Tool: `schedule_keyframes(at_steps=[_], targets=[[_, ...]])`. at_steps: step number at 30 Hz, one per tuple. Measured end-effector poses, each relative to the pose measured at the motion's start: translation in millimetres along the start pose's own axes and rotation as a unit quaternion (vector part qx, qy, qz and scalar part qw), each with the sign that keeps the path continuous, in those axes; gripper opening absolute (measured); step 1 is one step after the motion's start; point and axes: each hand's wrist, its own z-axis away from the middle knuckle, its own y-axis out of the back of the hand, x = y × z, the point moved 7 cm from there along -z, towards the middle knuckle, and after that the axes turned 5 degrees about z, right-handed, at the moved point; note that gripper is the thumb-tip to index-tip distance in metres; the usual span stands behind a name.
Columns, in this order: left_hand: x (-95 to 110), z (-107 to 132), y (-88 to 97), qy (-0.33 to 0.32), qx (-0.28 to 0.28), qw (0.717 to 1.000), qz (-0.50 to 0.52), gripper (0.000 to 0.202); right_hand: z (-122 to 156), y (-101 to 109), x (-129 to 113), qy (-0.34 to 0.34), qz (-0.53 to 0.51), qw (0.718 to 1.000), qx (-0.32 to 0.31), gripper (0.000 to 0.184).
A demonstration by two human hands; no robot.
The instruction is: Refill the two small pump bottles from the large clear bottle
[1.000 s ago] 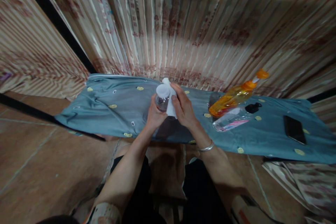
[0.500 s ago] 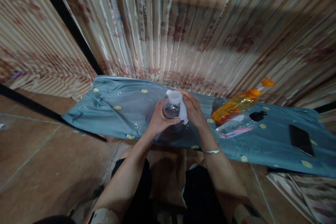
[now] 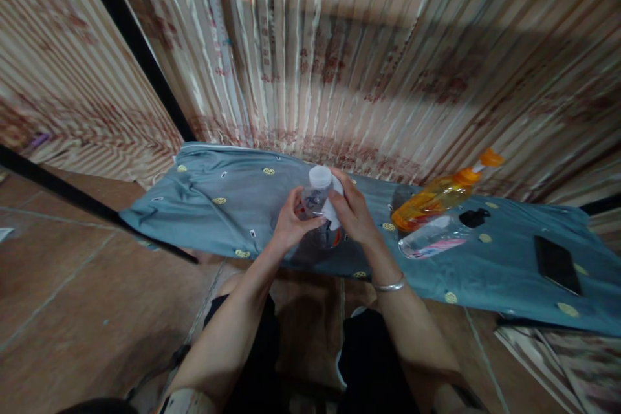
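A clear plastic bottle (image 3: pixel 315 201) with a white cap (image 3: pixel 321 176) stands upright between my hands, over the cloth-covered surface. My left hand (image 3: pixel 292 223) is wrapped round its left side, thumb across the front. My right hand (image 3: pixel 352 208) presses a white cloth (image 3: pixel 332 207) against the bottle's right side, with the thumb near the neck. Part of the cloth is hidden under the fingers. To the right lie a bottle of orange liquid (image 3: pixel 427 204) with an orange pump top and a clear bottle (image 3: pixel 431 238) with a black pump.
A dark phone (image 3: pixel 557 264) lies at the right on the teal cloth cover (image 3: pixel 194 220) with pineapple prints. Behind it hangs a striped curtain (image 3: pixel 339 65). Black metal poles (image 3: pixel 140 52) stand at the left. Below is a brown tiled floor (image 3: pixel 63 284).
The bottle has turned between my hands, and its cap now shows upright and rounder. My right thumb has come forward over the cloth. The other bottles and the phone lie as before.
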Motion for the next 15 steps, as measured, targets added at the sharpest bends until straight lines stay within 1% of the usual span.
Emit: schedule_keyframes(at_steps=[2,4,6,8,11,13,15], targets=[[0.0,1.5,-2.0,0.0,-0.016,1.0,-0.003,0.091,-1.1,-0.2,8.5,-0.035,-0.032,0.999,0.002,0.052],[-0.7,2.6,-4.3,-0.004,-0.027,1.0,-0.005,0.089,-1.5,-0.3,17.7,-0.073,-0.065,0.995,0.005,0.055],[-0.8,3.5,-4.7,-0.017,-0.019,1.0,-0.015,0.085,-1.5,0.5,23.1,-0.089,-0.082,0.993,0.015,0.06],[0.4,4.6,-4.6,-0.04,0.001,0.998,-0.045,0.089,-1.2,1.8,23.2,-0.085,-0.08,0.993,0.027,0.062],[1.3,6.3,-6.3,-0.064,0.035,0.993,-0.097,0.099,-0.1,2.7,16.9,-0.067,-0.059,0.995,0.033,0.064],[0.2,6.3,-8.5,-0.063,0.046,0.991,-0.105,0.099,0.9,2.9,10.5,-0.053,-0.047,0.997,0.029,0.066],[-0.4,5.3,-11.2,-0.061,0.042,0.992,-0.101,0.096,1.6,3.5,4.2,-0.037,-0.042,0.998,0.026,0.067]])
